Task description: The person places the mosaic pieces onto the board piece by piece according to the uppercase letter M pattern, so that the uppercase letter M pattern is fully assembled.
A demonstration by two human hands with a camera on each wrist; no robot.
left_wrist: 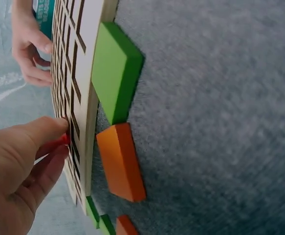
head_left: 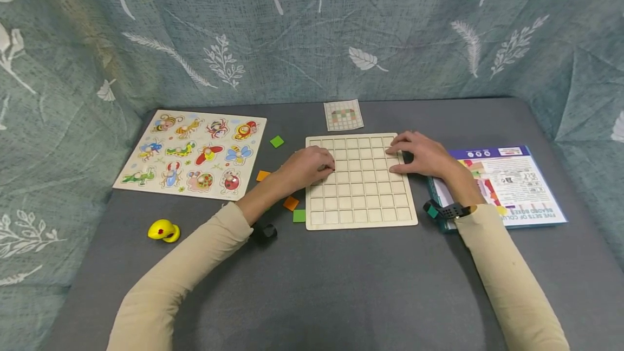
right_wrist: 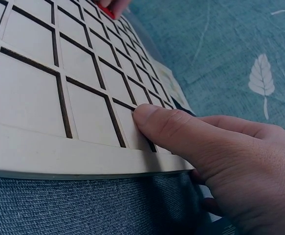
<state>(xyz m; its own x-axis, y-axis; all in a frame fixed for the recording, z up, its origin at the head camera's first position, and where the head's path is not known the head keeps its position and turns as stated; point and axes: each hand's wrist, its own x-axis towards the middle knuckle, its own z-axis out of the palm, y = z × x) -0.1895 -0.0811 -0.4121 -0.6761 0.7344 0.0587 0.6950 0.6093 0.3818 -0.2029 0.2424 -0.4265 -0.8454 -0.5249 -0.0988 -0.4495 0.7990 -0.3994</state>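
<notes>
A pale wooden grid board [head_left: 361, 216] lies flat on the dark table. My left hand [head_left: 307, 168] pinches a small red tile [left_wrist: 63, 140] between thumb and fingers, at the board's left side. The right wrist view also catches the red tile [right_wrist: 105, 10] beyond the grid. My right hand [head_left: 421, 155] rests on the board's right edge, its thumb lying on a square. Beside the board's left edge lie a green tile [head_left: 299, 215] and an orange tile [head_left: 291, 203]. Another orange tile [head_left: 263, 175] is partly hidden near my left forearm.
A green tile [head_left: 277, 141] lies farther back. Behind the board is a paper pattern card [head_left: 343, 115]. An insect puzzle board [head_left: 190, 142] lies at left, with a yellow toy [head_left: 163, 230] in front. At right, a printed box or book [head_left: 517, 186] sits under my right wrist.
</notes>
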